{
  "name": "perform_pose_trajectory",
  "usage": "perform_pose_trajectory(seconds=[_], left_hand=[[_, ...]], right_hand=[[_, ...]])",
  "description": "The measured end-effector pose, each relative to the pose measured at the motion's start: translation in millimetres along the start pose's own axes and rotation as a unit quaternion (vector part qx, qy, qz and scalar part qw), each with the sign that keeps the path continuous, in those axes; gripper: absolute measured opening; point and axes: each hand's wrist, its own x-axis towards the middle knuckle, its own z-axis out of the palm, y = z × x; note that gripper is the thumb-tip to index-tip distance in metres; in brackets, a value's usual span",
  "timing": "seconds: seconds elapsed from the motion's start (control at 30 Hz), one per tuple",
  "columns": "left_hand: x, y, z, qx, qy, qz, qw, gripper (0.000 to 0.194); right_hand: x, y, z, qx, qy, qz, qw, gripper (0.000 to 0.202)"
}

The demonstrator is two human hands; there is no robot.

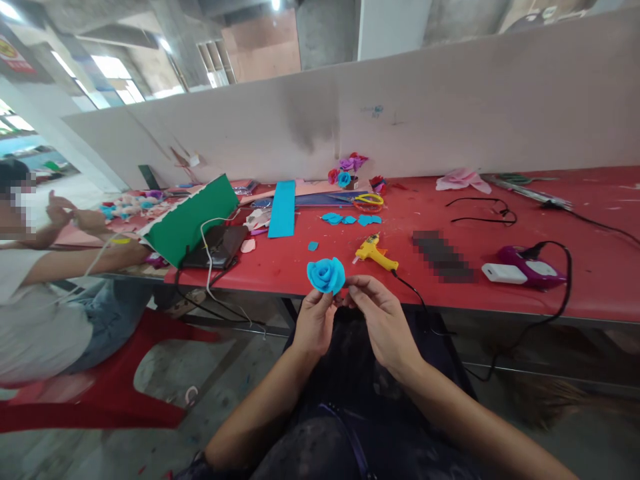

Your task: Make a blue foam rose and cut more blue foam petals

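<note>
A blue paper rose (326,275) is held upright over the table's front edge. Beneath its petals, my left hand (316,320) is closed on the flower's base. My right hand (380,313) is beside it on the right, thumb and fingertips pinched together close to the rose's edge; what they hold, if anything, is too small to make out. On the red table (295,263) beyond the rose lies one loose blue petal (313,246), with several more blue petals (350,219) farther back. A yellow glue gun (376,253) rests right of the rose.
Yellow-handled scissors (369,199), a blue paper strip (283,210) and finished flowers (345,173) are at the back. A green board (193,220) and a dark case (216,248) stand left, near a seated person (45,300). A purple device (530,268) and cables lie right.
</note>
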Motion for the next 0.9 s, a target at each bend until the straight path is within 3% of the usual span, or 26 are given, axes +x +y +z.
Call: perform_pose_trajectory(seconds=[0.23,0.53,0.9], left_hand=[[-1,2,2.8,-0.018,0.028,-0.018,0.999,0.022],[-3,-3,0.9,0.069,0.005,0.007,0.998,0.018],[-4,-4,-1.7,0.123,-0.014,0.044,0.991,0.014]], right_hand=[[9,4,-3,-0.026,-0.008,-0.032,0.999,0.014],[9,11,-9,-0.089,-0.035,-0.043,0.995,0.019],[6,5,-10,-0.082,-0.069,-0.07,0.992,0.017]])
